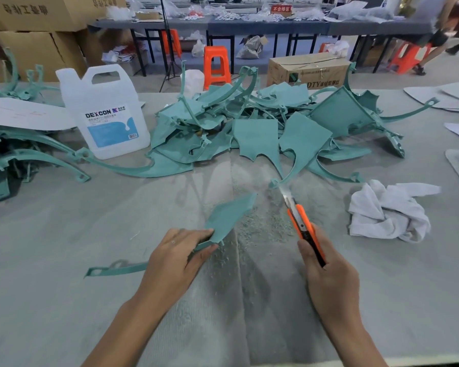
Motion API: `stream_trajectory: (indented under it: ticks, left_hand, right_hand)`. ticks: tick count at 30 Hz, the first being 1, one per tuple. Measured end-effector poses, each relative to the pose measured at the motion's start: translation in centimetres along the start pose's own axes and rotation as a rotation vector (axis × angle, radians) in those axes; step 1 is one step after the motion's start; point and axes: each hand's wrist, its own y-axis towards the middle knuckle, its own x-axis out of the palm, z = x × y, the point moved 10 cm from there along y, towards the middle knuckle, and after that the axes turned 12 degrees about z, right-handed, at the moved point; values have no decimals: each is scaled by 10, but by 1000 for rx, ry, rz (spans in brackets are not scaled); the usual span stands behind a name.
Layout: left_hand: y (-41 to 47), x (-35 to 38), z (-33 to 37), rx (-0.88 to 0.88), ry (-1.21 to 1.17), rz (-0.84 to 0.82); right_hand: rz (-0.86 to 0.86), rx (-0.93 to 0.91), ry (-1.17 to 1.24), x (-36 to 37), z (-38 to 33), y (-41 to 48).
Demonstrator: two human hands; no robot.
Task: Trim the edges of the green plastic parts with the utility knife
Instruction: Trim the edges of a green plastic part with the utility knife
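Observation:
My left hand (pixel 176 254) grips a green wing-shaped plastic part (pixel 227 217) by its lower edge. The part's flat blade points up and right, and a thin curved arm of it sticks out to the left at table level. My right hand (pixel 326 266) holds an orange utility knife (pixel 301 223) with the blade extended, pointing up and away. The blade tip is near the pointed end of another green part (pixel 301 144) from the pile. The knife is apart from the held part.
A large pile of green parts (pixel 249 120) covers the middle back of the grey cloth-covered table (pixel 64 234). More green parts (pixel 24 154) lie at the left. A white DEXCON jug (pixel 104 112) stands back left. A crumpled white rag (pixel 387 210) lies right. Plastic shavings (pixel 252 226) lie between my hands.

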Motion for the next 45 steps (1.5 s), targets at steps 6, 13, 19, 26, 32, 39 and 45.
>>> stream_trajectory:
  ticks: [6, 13, 19, 26, 32, 39, 45]
  left_hand:
    - [-18, 21, 12, 83, 280, -163]
    - [-29, 0, 46, 5, 113, -142]
    - [-78, -33, -4, -288, 30, -158]
    - [-62, -63, -69, -432, 225, 41]
    - [-14, 9, -36, -109, 179, -213]
    - [7, 8, 16, 202, 263, 96]
    - [5, 11, -6, 100, 362, 120]
  right_hand:
    - [4, -39, 41, -4, -11, -7]
    - [3, 18, 85, -7, -4, -4]
    - [10, 56, 132, -7, 1, -3]
    - [5, 28, 146, -4, -1, -3]
    - [-2, 1, 155, -6, -4, -4]
    - [-28, 0, 135, -5, -5, -5]
    - [-58, -61, 19, 3, -17, -9]
